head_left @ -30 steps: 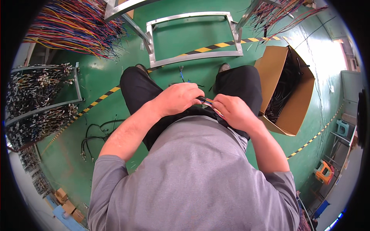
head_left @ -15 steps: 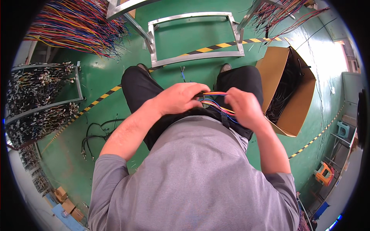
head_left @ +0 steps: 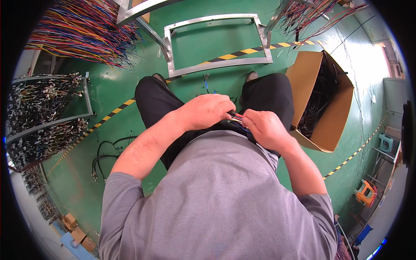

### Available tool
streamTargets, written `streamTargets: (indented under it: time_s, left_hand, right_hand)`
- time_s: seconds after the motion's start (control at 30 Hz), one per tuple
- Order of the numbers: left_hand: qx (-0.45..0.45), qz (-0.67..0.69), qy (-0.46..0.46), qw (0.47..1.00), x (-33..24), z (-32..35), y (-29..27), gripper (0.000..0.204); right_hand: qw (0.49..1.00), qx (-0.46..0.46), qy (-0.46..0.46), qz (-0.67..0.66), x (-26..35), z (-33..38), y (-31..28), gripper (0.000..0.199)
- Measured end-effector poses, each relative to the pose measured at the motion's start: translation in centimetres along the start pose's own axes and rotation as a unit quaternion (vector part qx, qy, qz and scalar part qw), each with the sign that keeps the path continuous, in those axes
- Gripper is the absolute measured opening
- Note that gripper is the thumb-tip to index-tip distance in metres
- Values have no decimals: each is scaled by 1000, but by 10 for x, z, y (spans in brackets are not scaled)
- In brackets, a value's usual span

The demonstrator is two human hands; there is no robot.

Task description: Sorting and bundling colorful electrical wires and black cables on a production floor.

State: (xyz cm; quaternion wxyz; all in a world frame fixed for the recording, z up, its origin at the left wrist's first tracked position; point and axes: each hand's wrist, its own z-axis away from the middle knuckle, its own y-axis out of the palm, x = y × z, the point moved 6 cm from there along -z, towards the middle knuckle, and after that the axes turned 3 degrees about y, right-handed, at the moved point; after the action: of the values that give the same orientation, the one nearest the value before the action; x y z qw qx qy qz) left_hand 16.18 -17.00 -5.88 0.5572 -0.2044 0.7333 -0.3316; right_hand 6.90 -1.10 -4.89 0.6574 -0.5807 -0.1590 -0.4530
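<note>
Over my lap, a bundle of colored wires point(head_left: 238, 117) runs between my two hands, with red, blue and yellow strands showing. A black piece, a sleeve or a connector, shows at its left end by my left fingertips. My left hand point(head_left: 207, 112) is closed around that end. Close beside it, my right hand point(head_left: 265, 127) is closed on the wires, its thumb and fingers pressed together. Most of the bundle is hidden by the hands and by my shirt.
An open cardboard box point(head_left: 302, 84) of black cables stands right of my legs. Ahead is a metal frame point(head_left: 216, 67). Racks of hanging wires point(head_left: 82, 32) and connector-ended harnesses point(head_left: 47, 93) stand at left. Black cables point(head_left: 99, 160) lie on the green floor.
My right hand has moved left and a little nearer to me, gripping the wires close to my left hand. Less of the wires shows now. The left hand has barely moved.
</note>
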Motion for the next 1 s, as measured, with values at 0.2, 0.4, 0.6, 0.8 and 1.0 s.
streamTargets:
  time_s: [0.2,0.4,0.6,0.8,1.0]
  left_hand:
    - [-11,-28,5,1000,5,2,-6,21]
    - [-19,-35,9,999,6,-1,-3,21]
    - [-40,-45,19,998,7,1,-8,23]
    - [-48,-43,1,998,11,5,-15,24]
    - [-44,-49,-1,998,2,-2,-19,24]
  right_hand:
    - [997,-1,27,-74,0,-3,-1,23]
    - [984,28,100,-145,-13,1,-15,24]
    - [986,29,80,-141,1,-15,2,27]
    - [931,67,137,-332,-31,1,3,26]
    - [982,37,89,-166,-2,-12,1,24]
